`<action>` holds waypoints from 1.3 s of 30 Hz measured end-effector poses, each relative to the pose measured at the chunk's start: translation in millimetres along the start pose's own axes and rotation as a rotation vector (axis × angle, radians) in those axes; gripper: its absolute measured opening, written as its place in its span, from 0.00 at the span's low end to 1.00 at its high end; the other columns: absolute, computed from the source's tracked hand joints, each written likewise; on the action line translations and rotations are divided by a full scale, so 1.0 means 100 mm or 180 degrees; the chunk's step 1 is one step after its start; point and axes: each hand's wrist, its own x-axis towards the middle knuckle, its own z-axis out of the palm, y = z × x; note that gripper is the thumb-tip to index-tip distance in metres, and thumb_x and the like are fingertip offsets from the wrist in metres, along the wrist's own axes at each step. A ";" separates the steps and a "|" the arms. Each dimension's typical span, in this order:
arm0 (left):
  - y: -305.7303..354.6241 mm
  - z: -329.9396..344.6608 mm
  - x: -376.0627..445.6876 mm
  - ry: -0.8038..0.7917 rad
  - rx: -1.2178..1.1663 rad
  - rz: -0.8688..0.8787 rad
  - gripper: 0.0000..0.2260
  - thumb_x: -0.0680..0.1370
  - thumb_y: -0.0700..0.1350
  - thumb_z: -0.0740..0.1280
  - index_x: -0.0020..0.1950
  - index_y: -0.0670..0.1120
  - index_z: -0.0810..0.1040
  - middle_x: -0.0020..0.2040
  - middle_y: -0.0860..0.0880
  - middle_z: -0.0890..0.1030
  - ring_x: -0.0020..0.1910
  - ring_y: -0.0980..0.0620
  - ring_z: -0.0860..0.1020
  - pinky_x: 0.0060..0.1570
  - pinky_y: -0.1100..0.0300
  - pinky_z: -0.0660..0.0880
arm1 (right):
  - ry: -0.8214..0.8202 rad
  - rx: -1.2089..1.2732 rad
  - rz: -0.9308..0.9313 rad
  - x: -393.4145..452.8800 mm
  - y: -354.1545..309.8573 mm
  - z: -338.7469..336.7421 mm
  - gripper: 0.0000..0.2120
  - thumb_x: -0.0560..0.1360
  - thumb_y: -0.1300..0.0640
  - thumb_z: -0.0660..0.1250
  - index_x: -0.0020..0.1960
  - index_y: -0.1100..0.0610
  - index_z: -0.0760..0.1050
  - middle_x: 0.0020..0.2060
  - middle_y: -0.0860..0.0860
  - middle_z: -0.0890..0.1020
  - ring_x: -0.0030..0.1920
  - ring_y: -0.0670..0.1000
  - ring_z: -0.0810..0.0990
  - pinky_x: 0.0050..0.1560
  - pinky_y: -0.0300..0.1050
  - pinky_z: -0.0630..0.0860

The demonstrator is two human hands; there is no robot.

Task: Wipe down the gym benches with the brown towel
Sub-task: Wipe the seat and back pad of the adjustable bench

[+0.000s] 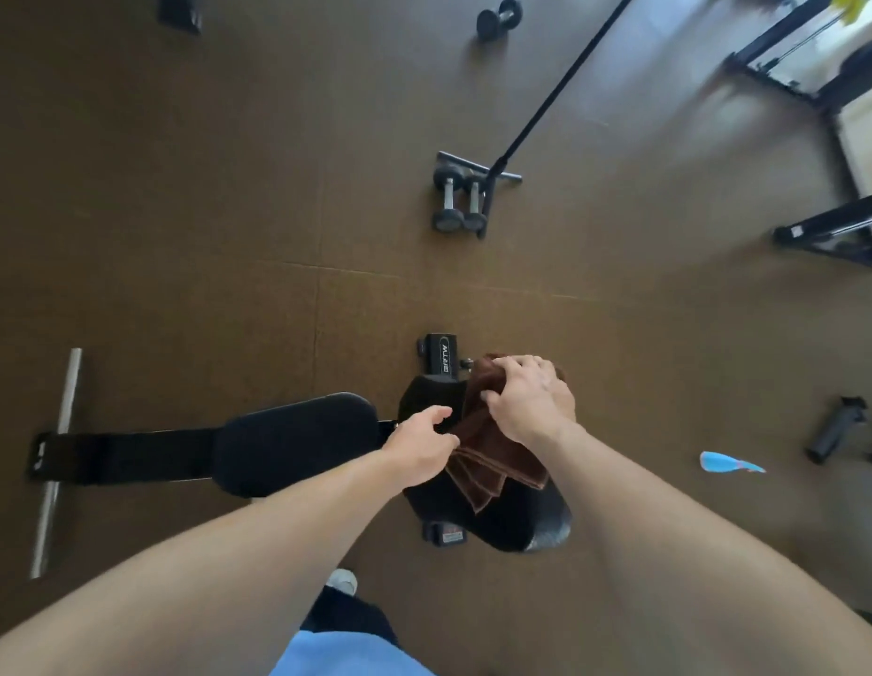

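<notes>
A black gym bench lies below me, its long back pad (297, 441) to the left and its seat pad (502, 524) to the right. The folded brown towel (497, 456) lies on the seat pad. My right hand (531, 397) is on the towel's far end, fingers curled into the cloth. My left hand (421, 444) touches the towel's left edge with the thumb and fingers near the fold; whether it pinches the cloth is hidden.
A silver bar (58, 461) lies under the bench's left end. Two dumbbells (460, 202) and a black stand pole (536, 114) are ahead. Another dumbbell (498, 18) sits farther off. A black machine frame (834, 231), a black bottle (836, 429) and a blue object (729, 463) are to the right.
</notes>
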 end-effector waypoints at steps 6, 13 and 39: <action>-0.22 0.08 0.32 -0.0477 0.0071 -0.0121 0.29 0.84 0.48 0.63 0.83 0.55 0.56 0.83 0.53 0.54 0.81 0.47 0.58 0.78 0.50 0.59 | -0.0930 -0.1296 -0.0646 0.60 -0.35 0.01 0.22 0.79 0.35 0.64 0.65 0.49 0.77 0.61 0.51 0.83 0.61 0.57 0.81 0.53 0.51 0.74; -0.83 -0.18 0.64 0.0200 0.0025 -0.0601 0.29 0.82 0.43 0.64 0.82 0.55 0.59 0.83 0.54 0.57 0.80 0.48 0.61 0.75 0.49 0.65 | -0.1110 -0.2176 -0.1148 1.10 -0.69 0.71 0.18 0.86 0.49 0.58 0.71 0.56 0.72 0.66 0.55 0.80 0.65 0.60 0.80 0.62 0.57 0.76; -2.01 0.16 0.61 0.1218 -0.0447 -0.0974 0.32 0.82 0.43 0.60 0.83 0.57 0.51 0.83 0.54 0.57 0.79 0.47 0.62 0.75 0.47 0.65 | -0.0926 -0.3908 -0.1897 1.31 -1.03 1.83 0.28 0.86 0.44 0.50 0.84 0.53 0.57 0.84 0.58 0.53 0.83 0.63 0.45 0.76 0.77 0.41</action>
